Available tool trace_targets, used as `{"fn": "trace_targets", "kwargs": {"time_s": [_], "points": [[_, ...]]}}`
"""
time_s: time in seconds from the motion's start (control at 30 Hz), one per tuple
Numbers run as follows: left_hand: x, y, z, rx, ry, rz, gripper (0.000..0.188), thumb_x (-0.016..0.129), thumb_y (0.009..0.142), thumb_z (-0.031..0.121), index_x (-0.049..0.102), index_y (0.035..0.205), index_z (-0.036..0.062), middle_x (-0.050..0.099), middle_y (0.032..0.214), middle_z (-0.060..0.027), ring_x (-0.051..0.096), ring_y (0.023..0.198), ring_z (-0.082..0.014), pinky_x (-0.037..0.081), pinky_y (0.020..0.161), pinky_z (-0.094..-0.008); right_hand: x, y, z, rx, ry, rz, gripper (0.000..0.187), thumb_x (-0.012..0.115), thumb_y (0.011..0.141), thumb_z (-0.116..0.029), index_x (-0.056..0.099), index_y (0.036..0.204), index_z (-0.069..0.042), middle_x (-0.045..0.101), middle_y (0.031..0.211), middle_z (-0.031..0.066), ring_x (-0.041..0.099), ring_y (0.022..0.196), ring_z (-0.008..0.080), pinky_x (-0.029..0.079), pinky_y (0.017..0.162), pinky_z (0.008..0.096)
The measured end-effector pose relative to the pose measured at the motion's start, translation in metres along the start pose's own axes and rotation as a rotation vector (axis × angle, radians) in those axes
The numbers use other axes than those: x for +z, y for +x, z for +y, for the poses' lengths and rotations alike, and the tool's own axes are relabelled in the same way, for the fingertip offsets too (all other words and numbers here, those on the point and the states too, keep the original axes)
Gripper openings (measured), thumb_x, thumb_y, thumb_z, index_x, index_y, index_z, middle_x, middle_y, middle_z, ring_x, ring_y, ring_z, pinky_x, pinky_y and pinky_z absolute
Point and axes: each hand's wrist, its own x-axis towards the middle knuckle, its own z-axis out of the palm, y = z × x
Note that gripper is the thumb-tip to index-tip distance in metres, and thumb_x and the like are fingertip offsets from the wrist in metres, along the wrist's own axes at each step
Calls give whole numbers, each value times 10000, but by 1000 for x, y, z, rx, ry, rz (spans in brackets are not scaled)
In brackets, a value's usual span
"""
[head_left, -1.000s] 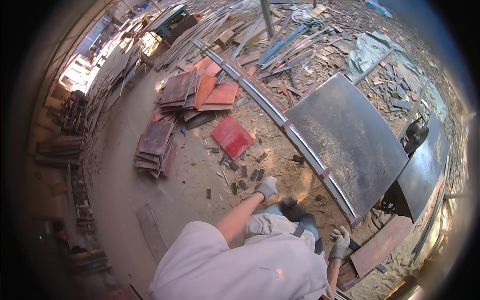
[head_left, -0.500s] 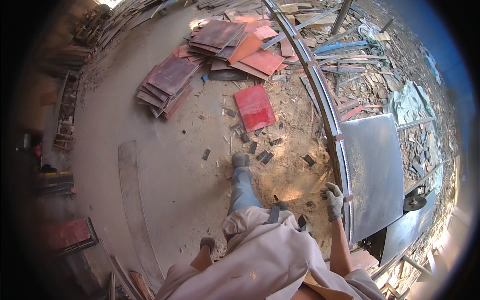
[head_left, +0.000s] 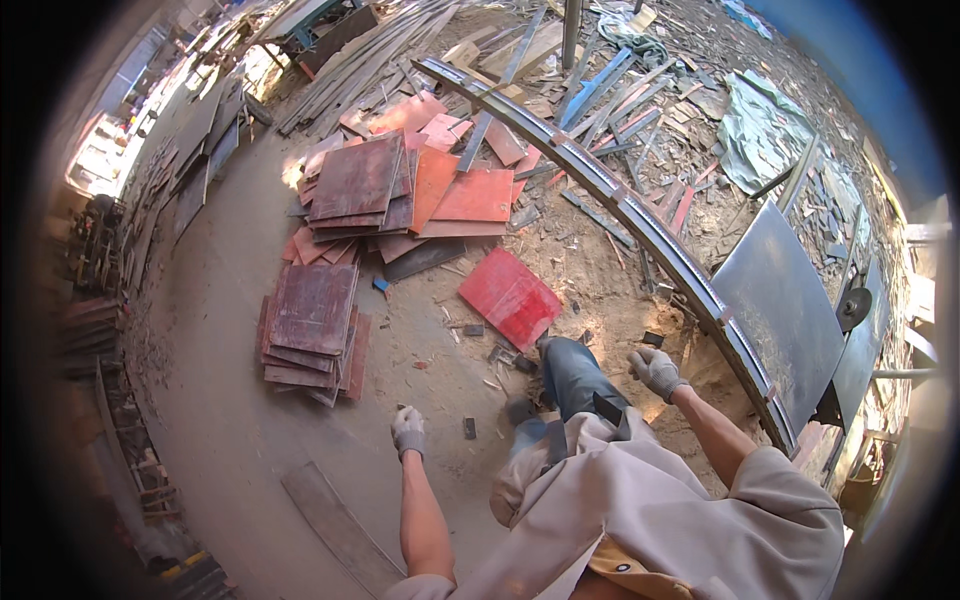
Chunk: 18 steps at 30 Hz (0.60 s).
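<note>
My left hand point(head_left: 408, 431), in a pale work glove, hangs over the grey floor with nothing seen in it. Its fingers are loosely bent and apart. My right hand point(head_left: 657, 375), gloved too, is raised over sawdust-strewn ground, left of a long metal-edged rail point(head_left: 610, 190) and apart from it. Its fingers are slightly curled and appear to hold nothing. Ahead of me, a red panel point(head_left: 511, 298) lies flat on the ground. Left of it stands a stack of dark red boards point(head_left: 313, 305), with a larger pile of reddish panels point(head_left: 357, 180) behind.
Beyond the rail, a grey metal sheet point(head_left: 780, 300) lies beside a round disc blade point(head_left: 854, 309). Wood scraps and a pale green tarp point(head_left: 760, 130) cover the far right. A long flat plank point(head_left: 340, 527) rests on the floor at lower left. Small dark offcuts point(head_left: 470, 428) are scattered nearby.
My right hand has left the rail's edge. My left hand has come into view. My body and view have turned left, and the stacked boards now appear nearer.
</note>
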Motion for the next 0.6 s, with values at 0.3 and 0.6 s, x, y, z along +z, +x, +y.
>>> {"fn": "trace_targets", "kwargs": {"time_s": [0.3,0.6], "points": [[204,177,256,78,517,-35,242,685,1020,285,739,1167,100,720,891,-14,647,671,-105,495,550,-280,-21,377,-220,-111,-123,64,374,551,1076,-372,708,1000,-42,742,915,218,723,877,407,553,798,504],[425,302,599,604,953,-337,336,701,1021,209,704,1275,-12,772,1129,-142,731,1032,-217,563,948,-349,-27,724,-390,-223,33,98,358,552,1054,-419,695,1119,-97,739,1007,225,703,975,460,553,848,544]]}}
